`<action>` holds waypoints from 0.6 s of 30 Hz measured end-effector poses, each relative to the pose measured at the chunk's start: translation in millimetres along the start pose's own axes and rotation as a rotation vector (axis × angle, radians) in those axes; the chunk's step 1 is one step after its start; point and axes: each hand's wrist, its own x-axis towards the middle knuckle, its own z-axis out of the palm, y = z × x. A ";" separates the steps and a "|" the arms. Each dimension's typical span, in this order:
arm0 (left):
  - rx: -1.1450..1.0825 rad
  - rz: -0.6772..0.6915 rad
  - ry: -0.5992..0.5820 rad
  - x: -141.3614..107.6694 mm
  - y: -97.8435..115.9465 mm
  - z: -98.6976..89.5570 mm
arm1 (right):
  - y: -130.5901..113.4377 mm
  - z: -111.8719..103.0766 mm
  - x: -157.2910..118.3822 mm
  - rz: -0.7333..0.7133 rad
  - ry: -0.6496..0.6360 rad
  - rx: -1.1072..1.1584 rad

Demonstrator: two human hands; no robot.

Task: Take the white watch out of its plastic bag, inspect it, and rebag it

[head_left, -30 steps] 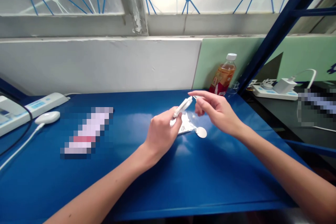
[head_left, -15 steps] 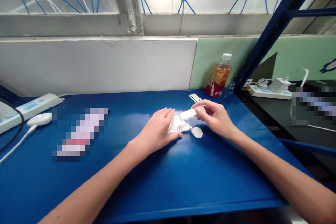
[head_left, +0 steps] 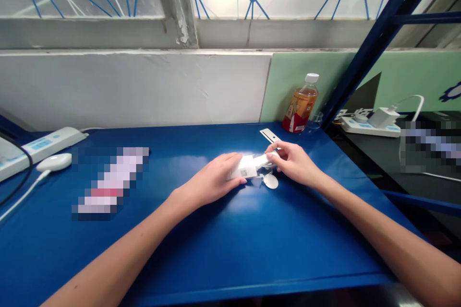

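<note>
Leftmost, a white power strip point(head_left: 46, 147) is seen on the blue table point(head_left: 201, 268), with a rounded white device point(head_left: 54, 162) and its cable beside it. Further right, a blurred-out flat object point(head_left: 113, 180) is laid well apart from the hands.

Near the middle, a white packet point(head_left: 245, 168) with a printed square is gripped at its left end by the left hand point(head_left: 211, 180), the fingers laid over the far side and the thumb set along the near edge. At its right, a slim white piece point(head_left: 263, 159) is pinched between the thumb and fingers of the right hand point(head_left: 297, 165). Whether the two are joined cannot be told. Just beside them, a round white disc point(head_left: 271, 181) is seen on the near side; a slotted white card point(head_left: 269, 136) is placed beyond the right fingertips.

With so light a grip, the slim piece could be dropped if it were tugged at an angle. The disc could be dragged along, since it seems to be attached by something thin, and the card could be nudged by the right knuckles. Farther right, the bottle point(head_left: 300, 111) could be knocked only if the right arm were swung outward.
</note>
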 end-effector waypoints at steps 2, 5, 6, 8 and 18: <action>0.021 -0.008 0.000 0.0 0.9 1.3 | -2.0 1.5 -2.3 -0.048 -0.042 -0.053; 0.039 -0.017 -0.013 -0.5 2.9 1.2 | -3.5 2.9 -5.0 -0.113 -0.082 -0.257; 0.042 -0.015 -0.016 -0.4 3.3 1.0 | -3.3 3.6 -5.6 -0.127 -0.103 -0.315; 0.050 -0.009 -0.024 0.2 3.2 0.7 | -2.5 5.8 -6.5 -0.155 -0.147 -0.398; 0.131 0.051 -0.002 0.7 -14.0 13.4 | -2.6 -9.9 -5.8 -0.293 -0.140 -0.507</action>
